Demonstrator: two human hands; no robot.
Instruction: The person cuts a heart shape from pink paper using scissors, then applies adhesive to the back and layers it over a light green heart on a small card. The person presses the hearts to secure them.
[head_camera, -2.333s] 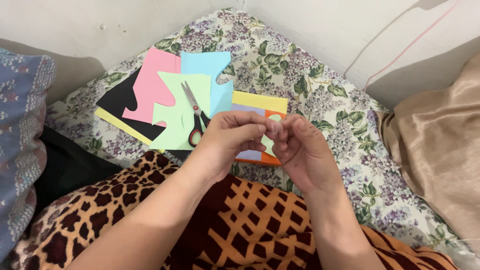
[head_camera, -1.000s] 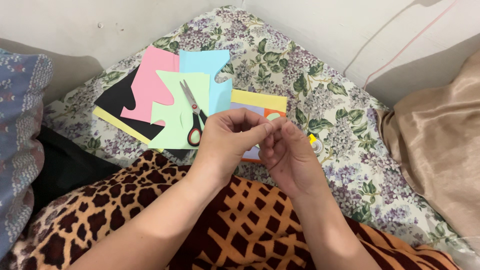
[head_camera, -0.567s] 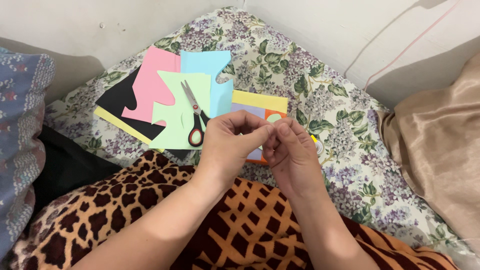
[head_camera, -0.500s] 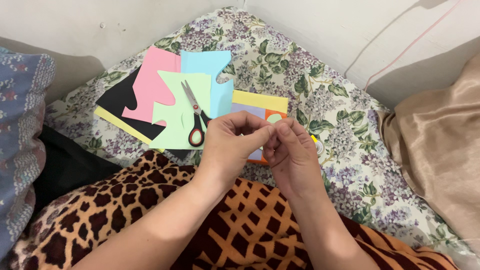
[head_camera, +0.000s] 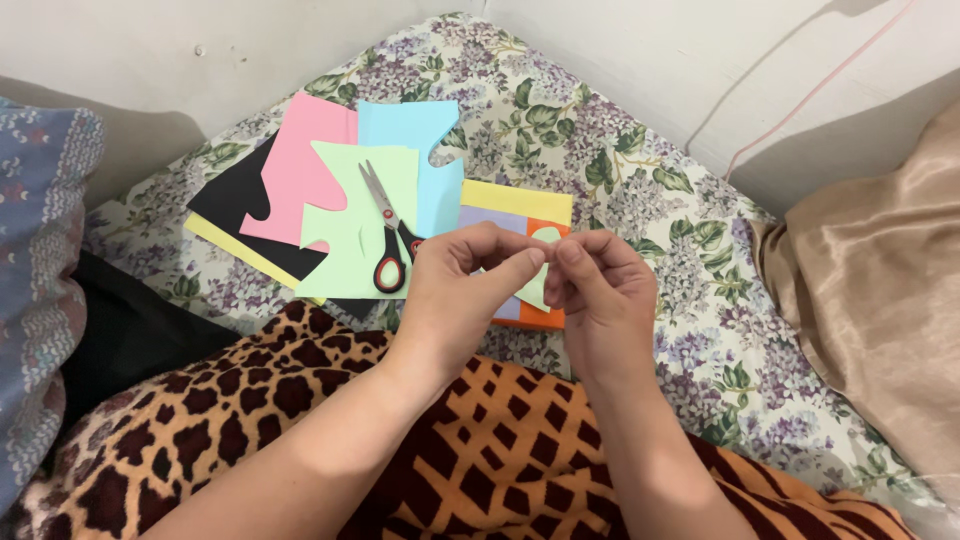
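My left hand (head_camera: 462, 290) and my right hand (head_camera: 597, 296) meet in the middle of the view, fingertips pinched together on a small pale green paper piece (head_camera: 538, 290) held between them. Most of that piece is hidden by my fingers. Just behind my hands lies a stack of coloured paper sheets (head_camera: 515, 206) with yellow, lilac and orange showing. To the left, red-and-black handled scissors (head_camera: 386, 242) lie on a cut pale green sheet (head_camera: 350, 215), over pink (head_camera: 296, 170), blue (head_camera: 415, 135), black and yellow sheets.
Everything rests on a floral bedsheet (head_camera: 640, 190) in a wall corner. A leopard and tiger print blanket (head_camera: 470, 440) covers my lap. A blue patterned pillow (head_camera: 40, 260) is at left, a beige satin cloth (head_camera: 880, 280) at right. A pink cord (head_camera: 810, 95) runs down the wall.
My hands have stayed pinched together over the paper stack, shifting only slightly; the fingers keep working the small green piece. The scissors and sheets have not moved.
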